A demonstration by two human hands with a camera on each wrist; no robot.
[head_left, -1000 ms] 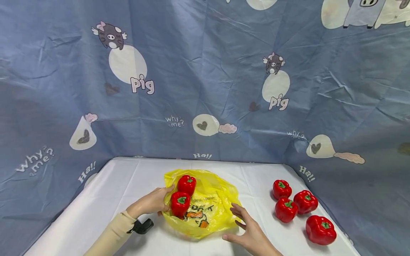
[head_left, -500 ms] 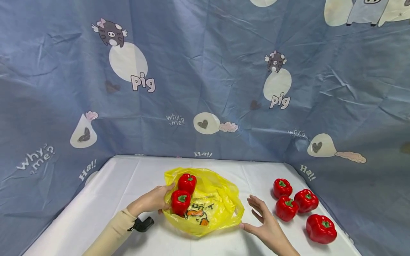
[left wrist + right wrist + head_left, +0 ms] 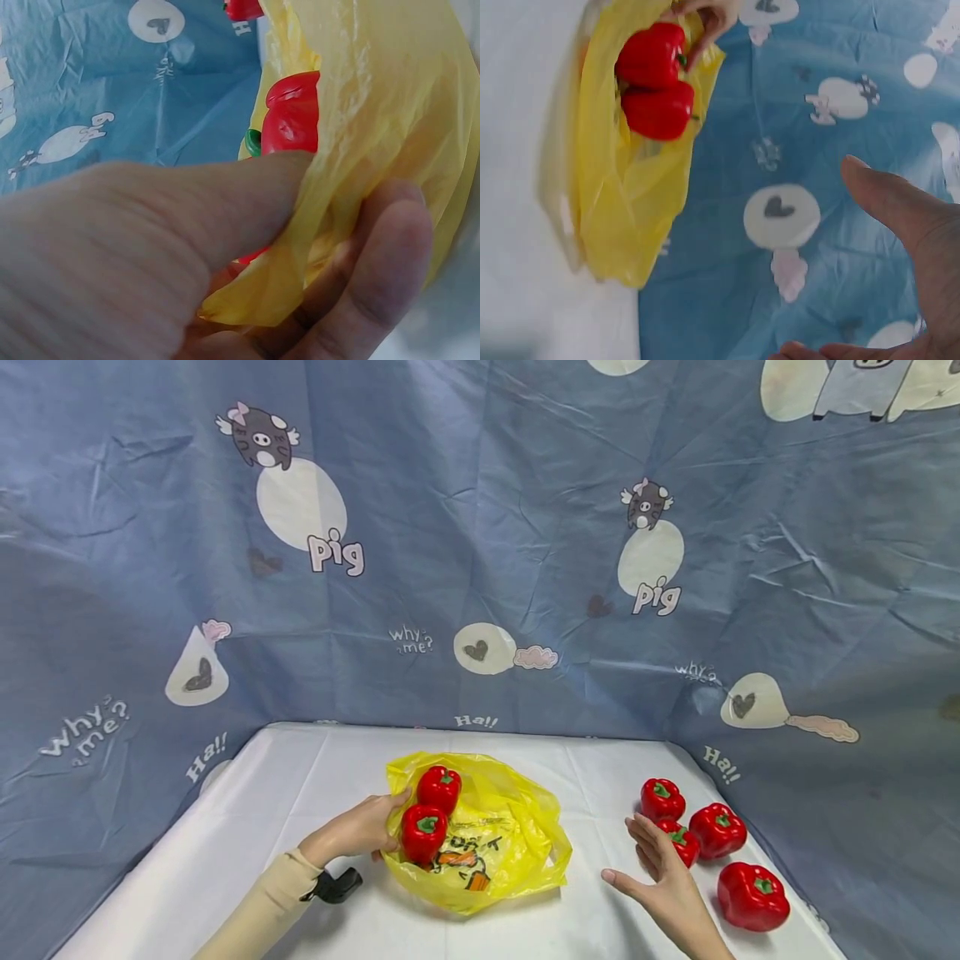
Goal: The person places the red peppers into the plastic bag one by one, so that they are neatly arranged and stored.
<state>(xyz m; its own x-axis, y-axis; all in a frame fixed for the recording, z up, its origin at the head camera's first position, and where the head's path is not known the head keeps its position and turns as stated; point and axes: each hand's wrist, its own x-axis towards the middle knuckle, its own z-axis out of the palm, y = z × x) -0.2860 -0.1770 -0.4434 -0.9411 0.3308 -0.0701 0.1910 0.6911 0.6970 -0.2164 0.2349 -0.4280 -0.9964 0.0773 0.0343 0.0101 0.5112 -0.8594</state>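
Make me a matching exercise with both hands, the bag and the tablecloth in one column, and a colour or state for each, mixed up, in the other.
1. Left hand
2. Bag
3. Right hand
4. Tablecloth

A. Holding nothing, thumb apart from fingers
B. White
C. Gripping thin plastic
D. Yellow, two peppers inside

Pairs: 1-C, 2-D, 3-A, 4-B

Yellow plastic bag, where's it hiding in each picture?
Head: yellow plastic bag, lower middle.
Left wrist: the bag is mostly in the right half, running off the top.
Right wrist: the bag is upper left.
Shared landmark: the person's left hand, at the bag's edge in all three.
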